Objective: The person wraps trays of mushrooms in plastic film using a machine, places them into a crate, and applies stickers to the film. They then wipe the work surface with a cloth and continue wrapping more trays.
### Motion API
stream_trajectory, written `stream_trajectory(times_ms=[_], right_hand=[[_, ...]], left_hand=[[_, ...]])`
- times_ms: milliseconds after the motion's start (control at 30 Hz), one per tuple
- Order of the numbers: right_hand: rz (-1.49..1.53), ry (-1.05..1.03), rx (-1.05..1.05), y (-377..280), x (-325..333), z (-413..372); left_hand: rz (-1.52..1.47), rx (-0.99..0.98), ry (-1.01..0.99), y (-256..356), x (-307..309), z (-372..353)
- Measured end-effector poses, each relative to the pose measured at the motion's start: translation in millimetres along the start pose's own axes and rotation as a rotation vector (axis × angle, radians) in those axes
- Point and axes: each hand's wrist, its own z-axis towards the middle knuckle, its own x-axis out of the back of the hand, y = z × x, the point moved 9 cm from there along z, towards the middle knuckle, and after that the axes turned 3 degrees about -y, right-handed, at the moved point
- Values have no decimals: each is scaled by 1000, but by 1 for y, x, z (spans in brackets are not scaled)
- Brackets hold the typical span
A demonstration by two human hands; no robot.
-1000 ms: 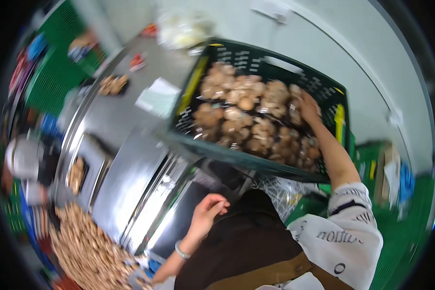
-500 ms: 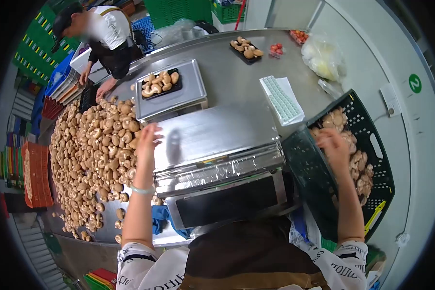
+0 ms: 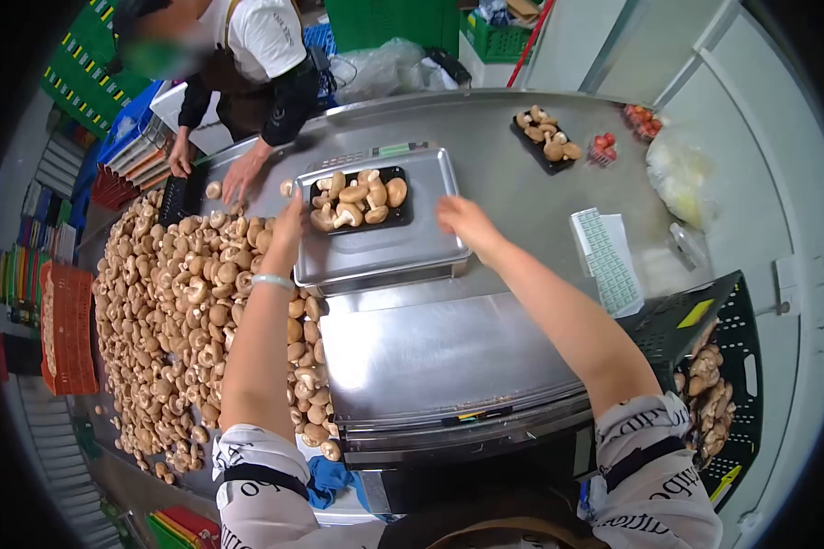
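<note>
A black tray of mushrooms [image 3: 359, 198] rests on the metal scale platform [image 3: 384, 253]. Beside the tray's left end is my left hand [image 3: 288, 224], fingers apart and slightly blurred, with nothing seen in it. My right hand [image 3: 460, 218] hovers over the platform's right edge, a gap away from the tray; its fingers are bent and partly hidden, and I cannot make out whether they are closed. Under my left forearm and to its left lies a big pile of loose mushrooms [image 3: 169, 311]. The metal wrapping machine [image 3: 421, 357] stands nearer to me, below the scale.
A co-worker [image 3: 247, 73] leans over the pile, holding a black tray [image 3: 175, 197]. Farther right are another mushroom tray [image 3: 547, 142], tomato packs [image 3: 602, 149], a plastic bag [image 3: 677, 178], label sheets [image 3: 609, 261] and a dark green crate of mushrooms [image 3: 746, 403]. A red crate [image 3: 69, 339] stands left.
My right hand has left the green crate and come to the scale's right side. My left hand has moved up beside the tray. The view has shifted, and the co-worker leans in closer.
</note>
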Motion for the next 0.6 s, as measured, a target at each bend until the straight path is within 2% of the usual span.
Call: stream_trajectory(times_ms=[67,167,267,367,433,533,600], right_hand=[[19,16,-43,6,-15,41],[93,-147,96,3,-45,83],[28,-28,91,0,-39,74],[77,-45,113,-25,-28,19],[78,-89,46,-38,-14,-25],[96,-123,29,-24,12,-87],[86,-98,2,-17,28,-139]], left_hand=[[123,42,16,2,-8,19],[125,31,38,-5,-14,21],[141,6,108,4,-19,-2],[123,-66,97,25,-35,-55],[103,-35,77,27,-46,-97],[16,9,-60,9,-68,-157],[52,41,-76,-14,-79,-195]])
